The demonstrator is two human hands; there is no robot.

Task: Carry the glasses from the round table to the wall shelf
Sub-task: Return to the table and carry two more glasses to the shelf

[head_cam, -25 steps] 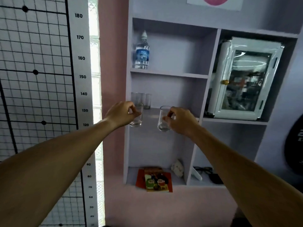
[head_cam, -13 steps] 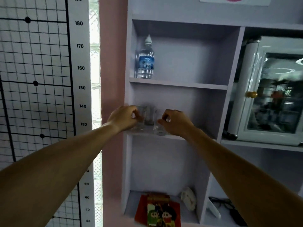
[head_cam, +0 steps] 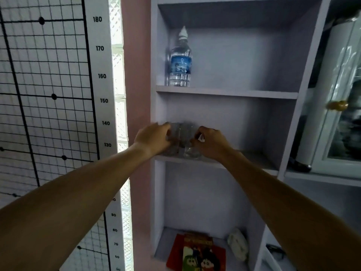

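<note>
Both my hands reach into the middle compartment of the lilac wall shelf (head_cam: 230,164). My left hand (head_cam: 154,138) is closed around a clear glass (head_cam: 172,148) standing at the shelf's left end. My right hand (head_cam: 211,142) grips a second clear glass (head_cam: 192,152) by its rim, its base down on the board. Between and behind them more clear glasses (head_cam: 184,132) stand close together, blurred and partly hidden by my fingers.
A water bottle (head_cam: 180,61) stands on the shelf above. A red picture book (head_cam: 197,253) and a small white object (head_cam: 237,244) lie in the bottom compartment. A white glass-door cabinet (head_cam: 336,106) fills the right bay. A height chart (head_cam: 101,100) hangs on the left.
Both hands moved forward from in front of the shelf and set their glasses down on the middle board beside the glasses standing there. The camera came closer.
</note>
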